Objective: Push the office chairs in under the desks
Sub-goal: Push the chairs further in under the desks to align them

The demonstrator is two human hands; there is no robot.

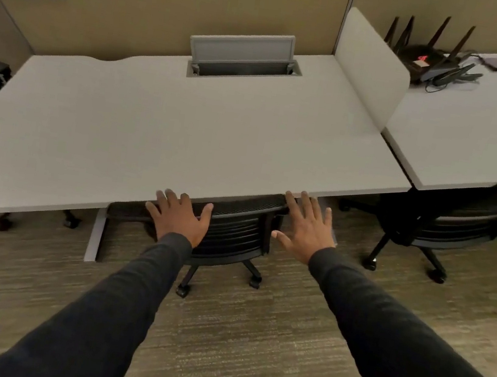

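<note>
A black office chair (236,231) sits mostly under the grey desk (153,130); only its mesh backrest and wheeled base show past the desk's front edge. My left hand (178,215) lies flat with fingers spread on the left part of the backrest top. My right hand (307,225) is flat and spread at the backrest's right end, fingertips near the desk edge. Neither hand grips anything. A second black chair (436,227) stands tucked under the neighbouring desk (472,130) on the right.
A grey divider panel (369,68) separates the two desks. A black router with antennas (431,57) sits on the right desk. An open cable hatch (243,56) is at the desk's back. A desk leg (96,234) stands left of the chair. Carpet floor lies behind me.
</note>
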